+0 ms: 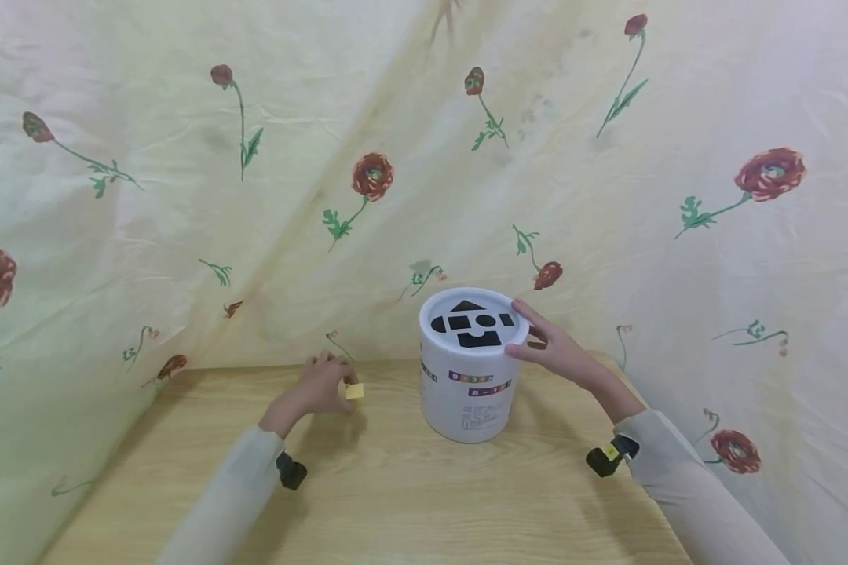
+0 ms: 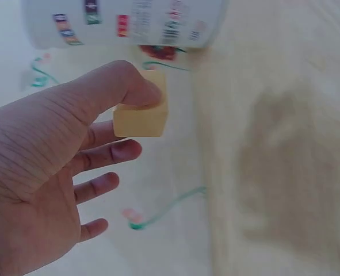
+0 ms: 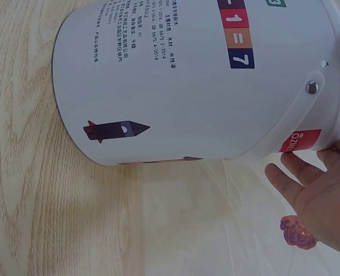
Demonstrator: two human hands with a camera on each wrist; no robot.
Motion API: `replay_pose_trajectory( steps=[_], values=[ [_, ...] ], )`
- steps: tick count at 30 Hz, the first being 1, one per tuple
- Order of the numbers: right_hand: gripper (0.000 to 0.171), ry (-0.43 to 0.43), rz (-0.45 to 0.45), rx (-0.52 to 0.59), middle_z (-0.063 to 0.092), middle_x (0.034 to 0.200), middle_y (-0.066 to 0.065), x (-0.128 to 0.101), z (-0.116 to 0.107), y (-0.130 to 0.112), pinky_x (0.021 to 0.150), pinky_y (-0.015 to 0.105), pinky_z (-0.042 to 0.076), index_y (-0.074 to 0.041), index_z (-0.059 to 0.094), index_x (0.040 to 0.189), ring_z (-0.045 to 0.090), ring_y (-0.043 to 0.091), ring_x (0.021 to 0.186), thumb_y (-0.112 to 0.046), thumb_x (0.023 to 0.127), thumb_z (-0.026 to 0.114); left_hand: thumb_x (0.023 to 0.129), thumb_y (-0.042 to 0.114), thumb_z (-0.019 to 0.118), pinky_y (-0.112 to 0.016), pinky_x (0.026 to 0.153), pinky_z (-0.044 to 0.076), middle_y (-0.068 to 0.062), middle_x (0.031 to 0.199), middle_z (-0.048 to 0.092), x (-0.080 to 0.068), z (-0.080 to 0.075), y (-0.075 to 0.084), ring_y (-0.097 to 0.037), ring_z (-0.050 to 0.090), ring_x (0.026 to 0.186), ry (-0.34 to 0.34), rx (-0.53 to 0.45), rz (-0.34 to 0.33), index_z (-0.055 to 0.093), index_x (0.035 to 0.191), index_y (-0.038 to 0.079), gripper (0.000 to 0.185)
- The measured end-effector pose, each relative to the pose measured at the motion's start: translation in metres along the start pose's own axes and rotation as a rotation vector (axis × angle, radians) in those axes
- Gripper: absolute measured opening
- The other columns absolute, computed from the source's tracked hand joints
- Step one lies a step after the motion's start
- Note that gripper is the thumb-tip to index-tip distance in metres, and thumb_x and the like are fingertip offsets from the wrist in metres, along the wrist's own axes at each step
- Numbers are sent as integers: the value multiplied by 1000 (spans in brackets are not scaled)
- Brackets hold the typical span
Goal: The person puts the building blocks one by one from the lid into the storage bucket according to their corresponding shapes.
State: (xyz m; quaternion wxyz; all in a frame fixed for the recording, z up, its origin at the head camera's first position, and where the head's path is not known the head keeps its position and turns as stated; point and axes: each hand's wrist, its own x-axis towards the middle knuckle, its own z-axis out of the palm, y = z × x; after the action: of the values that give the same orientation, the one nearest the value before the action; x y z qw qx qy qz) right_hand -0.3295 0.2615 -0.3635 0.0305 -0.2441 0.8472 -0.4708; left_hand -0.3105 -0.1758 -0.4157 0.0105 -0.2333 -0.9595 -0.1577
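Observation:
My left hand (image 1: 325, 384) pinches a small yellow wooden block (image 2: 141, 115) between thumb and index finger, above the table and left of the bucket. The other fingers hang loosely spread in the left wrist view. A white shape-sorter bucket (image 1: 466, 400) stands upright on the table, its lid (image 1: 438, 310) cut with dark holes of several shapes. At its right side, my right hand (image 1: 551, 349) holds the lid's rim, thumb on the near edge and fingers on the far edge. The right wrist view shows fingertips (image 3: 290, 164) at the bucket's upper rim, by the white handle (image 3: 296, 115).
The light wooden table (image 1: 396, 502) ends at the back against a cream cloth (image 1: 290, 235) printed with red flowers, which also hangs at both sides. A black wrist camera (image 1: 292, 471) sits on the left sleeve, another camera (image 1: 608, 457) on the right.

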Motion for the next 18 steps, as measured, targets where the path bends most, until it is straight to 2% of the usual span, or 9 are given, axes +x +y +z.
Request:
replay_pose_trajectory(
  steps=[6,11,18],
  values=[
    [87,-3,-1,5,1,173,8,0,0,0,117,62,30,-20,11,165,15,49,155,-28,99,67,76,23,85,-68,104,29,-7,110,64,9,-23,18,-40,47,120,34,-27,38,70,102,8,33],
    [87,-2,-4,4,1,173,8,0,0,1,117,62,30,-20,11,165,15,49,155,-28,99,67,76,23,84,-64,102,29,-6,109,65,15,-43,35,-34,46,112,57,-52,52,72,101,10,30],
    [87,0,-1,7,2,173,7,0,0,1,117,62,30,-20,11,165,15,48,155,-28,99,67,78,25,83,-58,102,30,-3,106,66,29,-63,55,-31,46,112,68,-58,62,73,100,11,28]
  ],
)
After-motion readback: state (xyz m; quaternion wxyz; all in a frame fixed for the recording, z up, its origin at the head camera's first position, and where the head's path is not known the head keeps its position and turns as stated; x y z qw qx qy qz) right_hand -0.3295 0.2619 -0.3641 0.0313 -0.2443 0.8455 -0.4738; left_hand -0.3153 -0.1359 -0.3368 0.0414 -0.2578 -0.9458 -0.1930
